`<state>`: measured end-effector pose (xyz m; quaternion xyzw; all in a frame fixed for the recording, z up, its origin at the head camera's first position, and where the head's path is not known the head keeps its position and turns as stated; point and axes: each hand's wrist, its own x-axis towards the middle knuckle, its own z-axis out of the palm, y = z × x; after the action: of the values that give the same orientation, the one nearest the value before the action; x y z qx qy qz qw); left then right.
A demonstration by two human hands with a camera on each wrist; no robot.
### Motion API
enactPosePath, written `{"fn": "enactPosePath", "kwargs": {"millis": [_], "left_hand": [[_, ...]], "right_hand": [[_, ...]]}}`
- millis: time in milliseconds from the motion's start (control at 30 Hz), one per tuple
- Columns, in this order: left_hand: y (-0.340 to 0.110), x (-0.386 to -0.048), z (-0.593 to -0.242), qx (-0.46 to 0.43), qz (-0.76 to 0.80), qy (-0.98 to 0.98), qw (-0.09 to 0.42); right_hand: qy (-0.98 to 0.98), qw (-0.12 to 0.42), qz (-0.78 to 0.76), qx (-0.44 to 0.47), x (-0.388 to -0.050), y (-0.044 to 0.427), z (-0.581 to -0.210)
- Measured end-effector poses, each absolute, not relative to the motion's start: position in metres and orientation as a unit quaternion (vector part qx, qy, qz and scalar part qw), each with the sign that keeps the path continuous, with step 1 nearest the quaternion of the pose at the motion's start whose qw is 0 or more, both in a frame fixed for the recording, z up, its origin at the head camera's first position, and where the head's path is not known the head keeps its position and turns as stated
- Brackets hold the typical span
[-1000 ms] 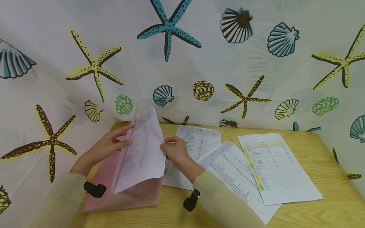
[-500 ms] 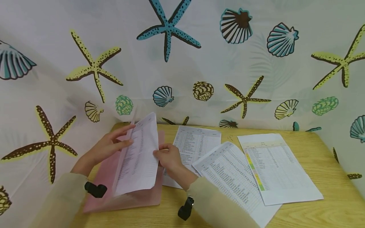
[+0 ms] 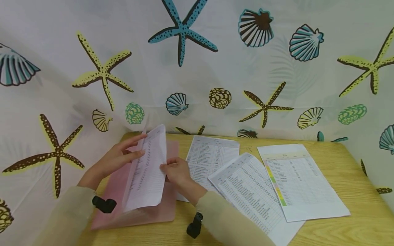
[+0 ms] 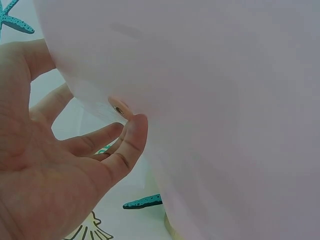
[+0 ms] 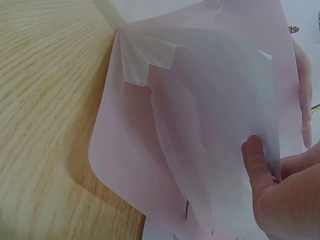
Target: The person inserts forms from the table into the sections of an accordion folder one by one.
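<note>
A pink translucent plastic folder [image 3: 163, 212] with a snap button [image 4: 118, 108] stands partly open on the left of the table. My left hand [image 3: 115, 160] holds its raised front panel by the upper edge, thumb near the button in the left wrist view. My right hand [image 3: 178, 172] pinches the right edge of a printed sheet [image 3: 150, 181], thumb on the near face. The sheet stands tilted inside the folder's opening, its left part behind the panel. Pleated side folds [image 5: 150, 57] of the folder show in the right wrist view.
Several printed sheets lie on the wooden table [image 3: 347, 177]: one behind the right hand [image 3: 204, 153], one slanted in the middle [image 3: 249, 191], one with coloured cells on the right [image 3: 304, 184]. A patterned curtain [image 3: 212, 65] encloses the back and sides.
My right hand has moved left and slightly down, taking the sheet deeper into the folder. My left hand and the loose sheets have hardly moved.
</note>
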<state>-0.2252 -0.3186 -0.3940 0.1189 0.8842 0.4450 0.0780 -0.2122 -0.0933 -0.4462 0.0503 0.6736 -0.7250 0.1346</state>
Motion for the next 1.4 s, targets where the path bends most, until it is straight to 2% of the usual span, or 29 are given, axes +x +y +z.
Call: {"fn": "enactPosePath", "kwargs": {"millis": [733,1400], "left_hand": [[-0.319,-0.226,-0.392,0.128,0.437,0.888,0.070],[-0.317,-0.224,-0.389,0.128,0.436,0.888,0.073]], "right_hand": [[0.676,0.146,-0.720,0.057,-0.214,-0.108,-0.447],[0.695,0.135,-0.704,0.056,-0.215,-0.116,-0.449]]}}
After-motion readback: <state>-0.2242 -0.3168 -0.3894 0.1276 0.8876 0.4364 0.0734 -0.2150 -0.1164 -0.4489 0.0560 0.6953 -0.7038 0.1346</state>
